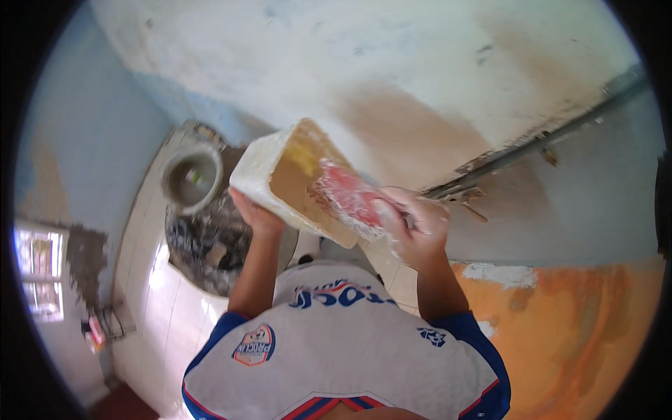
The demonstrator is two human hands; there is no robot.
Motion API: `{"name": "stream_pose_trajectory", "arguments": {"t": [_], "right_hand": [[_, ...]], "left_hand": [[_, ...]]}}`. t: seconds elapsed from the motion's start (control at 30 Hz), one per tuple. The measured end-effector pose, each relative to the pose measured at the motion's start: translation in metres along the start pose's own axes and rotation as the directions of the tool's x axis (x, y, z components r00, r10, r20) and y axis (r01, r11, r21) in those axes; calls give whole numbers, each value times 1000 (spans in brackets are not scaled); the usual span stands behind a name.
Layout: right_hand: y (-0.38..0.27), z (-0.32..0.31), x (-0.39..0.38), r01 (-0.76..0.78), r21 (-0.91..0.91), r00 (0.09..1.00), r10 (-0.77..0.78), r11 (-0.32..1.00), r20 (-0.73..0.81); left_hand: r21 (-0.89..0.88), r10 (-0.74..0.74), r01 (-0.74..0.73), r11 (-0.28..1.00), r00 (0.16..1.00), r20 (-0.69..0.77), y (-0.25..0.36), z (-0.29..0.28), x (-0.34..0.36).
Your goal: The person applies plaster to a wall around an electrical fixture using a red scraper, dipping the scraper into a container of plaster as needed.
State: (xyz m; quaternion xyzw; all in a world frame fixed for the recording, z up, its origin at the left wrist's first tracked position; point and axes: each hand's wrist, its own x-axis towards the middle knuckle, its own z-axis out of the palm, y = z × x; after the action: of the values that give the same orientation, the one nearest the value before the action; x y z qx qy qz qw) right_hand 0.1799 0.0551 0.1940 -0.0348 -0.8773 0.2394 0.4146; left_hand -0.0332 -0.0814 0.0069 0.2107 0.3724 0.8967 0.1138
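Note:
My left hand [259,213] supports a cream-coloured rectangular tub [255,164] from its left side and underside, with some fingers hidden beneath it. The tub is tilted, its open mouth facing right and toward me. Brownish residue coats its inside, and a yellow patch [302,158] shows near the far corner. My right hand [420,222] is closed around a flat red plastering float [350,198] smeared with wet white material. The float's far end reaches over the mouth of the tub. White smears also cover the right hand's fingers.
A round grey bucket [168,182] stands on the left, beside crumpled dark sheeting [210,241] on the tiled floor [155,294]. Ahead rises a patchy plastered wall [434,133], crossed by a dark channel with pipes [483,175]. An orange wall section [560,329] lies at right.

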Motion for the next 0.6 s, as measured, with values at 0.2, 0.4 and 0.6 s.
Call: {"name": "stream_pose_trajectory", "arguments": {"t": [0.2, 0.4, 0.6], "right_hand": [[43, -98, 2, -303, 389, 666, 486, 870, -566], [112, -172, 84, -172, 267, 750, 302, 948, -588], [128, -190, 113, -272, 158, 778, 314, 949, -544]], "left_hand": [[-376, -471, 418, 827, 880, -56, -6, 54, -14], [-409, -617, 598, 689, 781, 102, -18, 84, -14], [-366, -650, 637, 678, 753, 107, -22, 98, 0]]}}
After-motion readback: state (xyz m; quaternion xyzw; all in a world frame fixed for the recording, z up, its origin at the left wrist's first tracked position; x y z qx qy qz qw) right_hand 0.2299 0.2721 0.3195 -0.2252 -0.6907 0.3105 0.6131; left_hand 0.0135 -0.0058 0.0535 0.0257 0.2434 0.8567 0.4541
